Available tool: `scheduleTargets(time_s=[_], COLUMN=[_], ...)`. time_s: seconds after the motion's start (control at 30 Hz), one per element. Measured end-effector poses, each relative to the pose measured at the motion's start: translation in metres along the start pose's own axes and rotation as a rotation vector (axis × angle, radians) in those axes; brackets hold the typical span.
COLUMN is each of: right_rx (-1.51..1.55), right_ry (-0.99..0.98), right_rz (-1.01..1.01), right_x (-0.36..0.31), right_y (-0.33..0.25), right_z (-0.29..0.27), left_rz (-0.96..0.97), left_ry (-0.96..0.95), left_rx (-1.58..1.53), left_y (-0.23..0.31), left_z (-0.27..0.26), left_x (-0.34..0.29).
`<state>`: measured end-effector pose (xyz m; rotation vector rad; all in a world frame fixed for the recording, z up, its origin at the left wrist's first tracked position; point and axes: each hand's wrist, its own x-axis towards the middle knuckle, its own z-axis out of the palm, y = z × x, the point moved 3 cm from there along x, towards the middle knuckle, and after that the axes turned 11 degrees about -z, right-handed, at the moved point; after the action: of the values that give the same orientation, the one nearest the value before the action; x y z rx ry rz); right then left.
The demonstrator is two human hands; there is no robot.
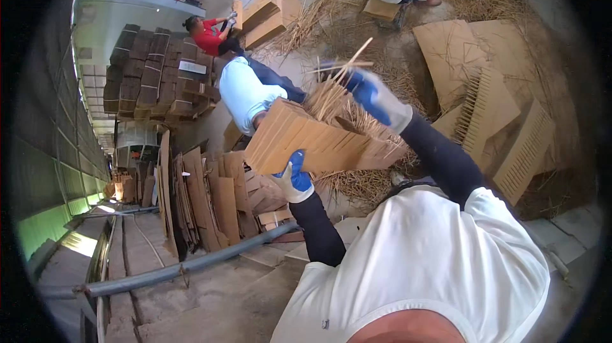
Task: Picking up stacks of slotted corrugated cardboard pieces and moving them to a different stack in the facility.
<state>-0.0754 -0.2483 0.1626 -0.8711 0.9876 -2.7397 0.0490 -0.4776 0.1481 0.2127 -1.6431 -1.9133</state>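
A thick stack of tan cardboard sheets [319, 145], with cut lines along its near face, is tilted in front of me. My left hand [296, 178], in a blue and white glove, grips the stack's lower near edge, fingers bent against the board. Thin cardboard strips [328, 97] stick up from the stack's far side. Beside them is my right hand [380, 102], in the same kind of glove and smeared by motion. Whether its fingers hold any strips cannot be made out.
Loose strips [347, 183] litter the floor around the stack. Slotted cardboard sheets [475, 113] lie at the right. A co-worker in light blue [245, 91] bends close beyond the stack; others work farther off. Upright boards [204, 196] and a metal pipe [191, 266] are at left.
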Motion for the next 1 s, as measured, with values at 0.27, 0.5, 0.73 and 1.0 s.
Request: scheduleTargets(time_s=[0.27, 0.5, 0.73, 1.0], right_rx=[0.127, -0.196, -0.353, -0.24], right_ry=[-0.184, -0.277, -0.296, -0.002], right_rz=[-0.004, -0.082, -0.298, -0.223], right_x=[0.001, -0.001, 0.002, -0.016], right_y=[-0.005, -0.019, -0.046, -0.021], right_z=[0.023, 0.034, 0.042, 0.038], left_rz=[-0.004, -0.111, -0.056, -0.07], left_ry=[-0.113, -0.07, -0.143, -0.14], left_rx=[0.036, -0.156, -0.218, -0.243], left_y=[0.004, 0.016, 0.008, 0.004], left_z=[-0.013, 0.016, 0.022, 0.025], left_x=[-0.012, -0.02, -0.021, -0.028])
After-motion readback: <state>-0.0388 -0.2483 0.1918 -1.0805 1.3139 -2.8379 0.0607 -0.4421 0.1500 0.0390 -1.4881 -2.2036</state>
